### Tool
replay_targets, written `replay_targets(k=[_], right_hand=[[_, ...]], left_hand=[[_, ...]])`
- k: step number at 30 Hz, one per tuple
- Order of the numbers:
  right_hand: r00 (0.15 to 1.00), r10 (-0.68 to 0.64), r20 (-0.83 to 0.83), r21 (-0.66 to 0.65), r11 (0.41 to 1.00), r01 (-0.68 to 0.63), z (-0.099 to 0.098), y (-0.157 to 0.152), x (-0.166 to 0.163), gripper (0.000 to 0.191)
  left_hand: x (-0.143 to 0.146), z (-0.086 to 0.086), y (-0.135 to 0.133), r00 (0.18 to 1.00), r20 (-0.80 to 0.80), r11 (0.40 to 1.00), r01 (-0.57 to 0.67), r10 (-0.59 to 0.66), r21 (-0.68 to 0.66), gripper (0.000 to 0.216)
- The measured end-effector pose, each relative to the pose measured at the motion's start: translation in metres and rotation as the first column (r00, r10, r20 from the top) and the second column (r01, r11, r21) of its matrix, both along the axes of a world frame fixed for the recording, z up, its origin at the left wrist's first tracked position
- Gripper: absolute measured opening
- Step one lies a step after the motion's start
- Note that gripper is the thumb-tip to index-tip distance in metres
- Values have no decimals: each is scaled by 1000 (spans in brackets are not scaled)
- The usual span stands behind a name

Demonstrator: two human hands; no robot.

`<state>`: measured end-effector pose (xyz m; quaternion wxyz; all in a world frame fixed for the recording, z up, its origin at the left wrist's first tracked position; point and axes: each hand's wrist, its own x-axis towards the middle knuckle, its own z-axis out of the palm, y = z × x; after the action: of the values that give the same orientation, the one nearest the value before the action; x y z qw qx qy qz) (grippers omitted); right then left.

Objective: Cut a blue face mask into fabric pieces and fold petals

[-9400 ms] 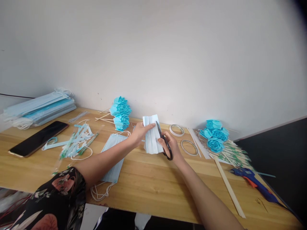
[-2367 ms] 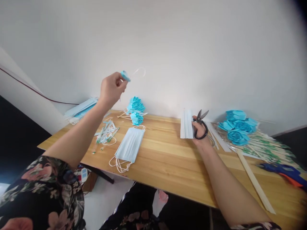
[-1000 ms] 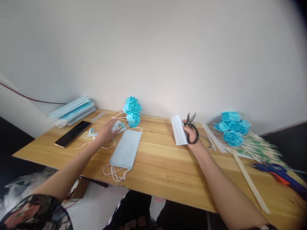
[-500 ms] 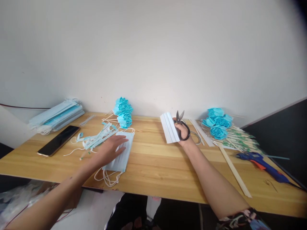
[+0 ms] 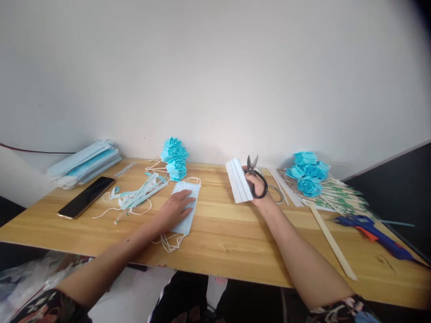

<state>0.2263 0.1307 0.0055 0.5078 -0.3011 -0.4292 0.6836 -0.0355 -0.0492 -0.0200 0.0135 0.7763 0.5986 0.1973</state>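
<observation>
Left of centre, left hand [image 5: 175, 210] is resting spread on masks [image 5: 187, 220]; rightward, right hand [image 5: 257, 187] is gripping scissors [image 5: 251, 168] and pleated sheet [image 5: 239, 181].

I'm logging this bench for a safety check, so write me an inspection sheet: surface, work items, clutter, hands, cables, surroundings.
Surface: wooden table, grain visible.
Work items: scissors, blades apart, pointing up; pleated mask piece; flat masks.
Clutter: cut strips heaped near the phone.
Hands: left hand spread over the masks; right hand holds scissors and piece.
Cables: wall cord at left; glue gun cord at right.
Surroundings: pale wall behind; plastic below the table.
</observation>
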Motion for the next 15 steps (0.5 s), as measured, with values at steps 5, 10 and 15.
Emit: replay_targets(k=[5,10,15], right_hand=[[996,90,6,9,996,-90,14,-16,-5,38],[974,211,86,52,975,-216,25,-34,-8,39],[957,222,188,131,960,-248,25,-34,-10,38]], left_hand=[[27,22,21,896,443,994,57,-9,-97,45],[79,40,49,254,950,892,364,180,-266,58],[101,38,74,-204,934,923,315,292,-220,45]])
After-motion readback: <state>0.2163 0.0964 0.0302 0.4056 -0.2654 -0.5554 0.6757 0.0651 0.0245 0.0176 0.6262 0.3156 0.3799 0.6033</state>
